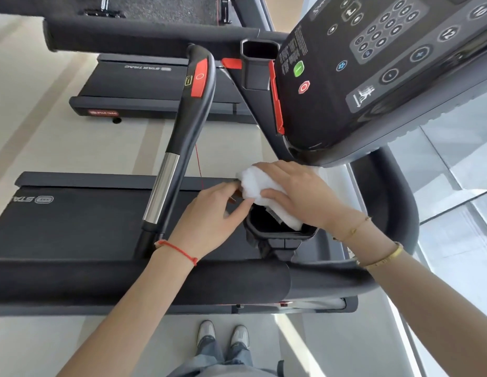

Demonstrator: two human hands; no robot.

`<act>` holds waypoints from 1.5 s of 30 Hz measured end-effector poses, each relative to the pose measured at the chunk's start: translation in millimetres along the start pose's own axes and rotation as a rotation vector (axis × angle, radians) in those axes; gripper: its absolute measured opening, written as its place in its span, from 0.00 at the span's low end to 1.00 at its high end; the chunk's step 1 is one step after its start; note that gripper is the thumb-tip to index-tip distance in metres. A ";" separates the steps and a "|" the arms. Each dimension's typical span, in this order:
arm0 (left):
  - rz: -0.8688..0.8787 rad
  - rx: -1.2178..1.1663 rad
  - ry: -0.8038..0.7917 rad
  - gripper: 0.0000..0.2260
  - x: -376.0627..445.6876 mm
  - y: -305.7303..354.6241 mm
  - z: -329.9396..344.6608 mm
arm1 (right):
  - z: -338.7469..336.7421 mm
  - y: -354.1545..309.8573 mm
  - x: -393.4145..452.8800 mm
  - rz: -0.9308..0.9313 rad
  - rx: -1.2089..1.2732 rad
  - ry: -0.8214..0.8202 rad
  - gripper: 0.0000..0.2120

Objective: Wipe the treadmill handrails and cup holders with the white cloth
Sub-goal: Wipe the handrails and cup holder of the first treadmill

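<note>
On the treadmill (60, 221), the handrails (182, 123) and far cup holder (260, 63) are judged still unwiped, while the near cup holder (280, 235) is being wiped with the white cloth (257, 186), clasped by the right hand (299, 194) and pinched by the left hand (212, 216).

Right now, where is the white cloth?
The white cloth is mid-frame in the head view, under the right hand, partly tucked into the near cup holder, just below the console.
</note>
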State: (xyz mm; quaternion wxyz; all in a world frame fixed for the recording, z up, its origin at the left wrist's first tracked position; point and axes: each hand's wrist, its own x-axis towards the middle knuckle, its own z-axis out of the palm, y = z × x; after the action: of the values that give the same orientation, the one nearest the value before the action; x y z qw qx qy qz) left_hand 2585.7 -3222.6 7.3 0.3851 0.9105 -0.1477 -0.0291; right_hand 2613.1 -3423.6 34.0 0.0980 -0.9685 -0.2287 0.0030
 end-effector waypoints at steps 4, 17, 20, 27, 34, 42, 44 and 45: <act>-0.012 -0.021 -0.015 0.22 -0.4 -1.9 0.2 | 1.8 18.5 -17.4 0.146 0.203 -0.014 0.23; 0.033 -0.050 -0.002 0.22 0.0 -4.4 3.7 | 0.3 9.8 -19.2 0.107 0.227 -0.028 0.25; 0.038 -0.056 0.018 0.20 0.3 -5.4 4.6 | 1.7 10.7 -39.4 0.362 0.552 -0.039 0.29; 0.076 -0.012 0.023 0.16 0.6 -4.8 4.2 | -5.0 -10.3 -81.7 0.593 0.739 0.146 0.20; 0.104 0.052 0.045 0.19 -5.2 -3.4 -4.1 | -35.4 -22.3 -111.3 0.246 0.504 0.118 0.23; 0.076 -0.039 0.073 0.19 -8.6 -7.6 3.8 | -6.3 -39.4 -77.9 -0.032 0.185 -0.161 0.20; 0.079 -0.035 0.085 0.18 -8.9 -7.0 3.9 | -5.7 -30.7 -78.7 -0.030 0.162 -0.142 0.18; 0.081 -0.026 0.084 0.18 -9.8 -6.2 3.7 | -5.7 -25.2 -81.4 -0.028 0.139 -0.141 0.18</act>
State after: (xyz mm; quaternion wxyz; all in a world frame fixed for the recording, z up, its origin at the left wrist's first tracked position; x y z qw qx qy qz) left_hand 2577.3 -3218.2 -0.3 0.4037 0.8991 -0.1678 0.0226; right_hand 2529.4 -3438.7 41.2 0.1489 -0.9535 -0.2477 0.0856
